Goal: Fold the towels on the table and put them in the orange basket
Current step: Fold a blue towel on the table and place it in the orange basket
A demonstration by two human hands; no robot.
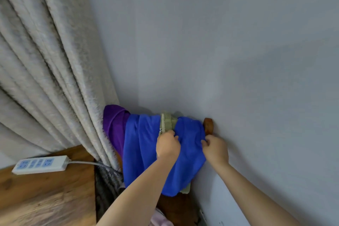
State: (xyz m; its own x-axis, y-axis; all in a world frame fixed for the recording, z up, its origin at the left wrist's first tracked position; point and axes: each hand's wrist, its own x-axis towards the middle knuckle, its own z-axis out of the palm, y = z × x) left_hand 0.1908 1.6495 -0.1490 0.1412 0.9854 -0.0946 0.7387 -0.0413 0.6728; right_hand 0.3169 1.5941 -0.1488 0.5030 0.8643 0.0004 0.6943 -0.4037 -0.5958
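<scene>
Towels lie heaped against the grey wall [238, 42]: a blue towel [145, 152] draped on top, a purple towel [113, 124] behind it beside the curtain [45, 69], and a pale green towel [167, 121] showing through a gap near the top and again at the lower edge. What carries the heap is mostly hidden; a brown wooden piece [208, 124] pokes out at the wall and a dark brown surface [176, 207] shows below, so I judge it a worktop or similar piece, though I cannot tell for sure.

Both hands are on the blue towel. The left hand [167, 146] has its fingers curled into the cloth near the green strip, and the right hand [215, 149] pinches the blue edge close to the wall. Held at two points along the upper edge like this, the towel looks ready to be lifted free of the pile and spread for folding; that is my reading, not something shown.

No orange basket is in view, so nothing can be said of what it holds. None of the towels here looks folded.

On the wooden floor [36, 198] to the left lies a white power strip [40, 164] with its cord running under the curtain.
</scene>
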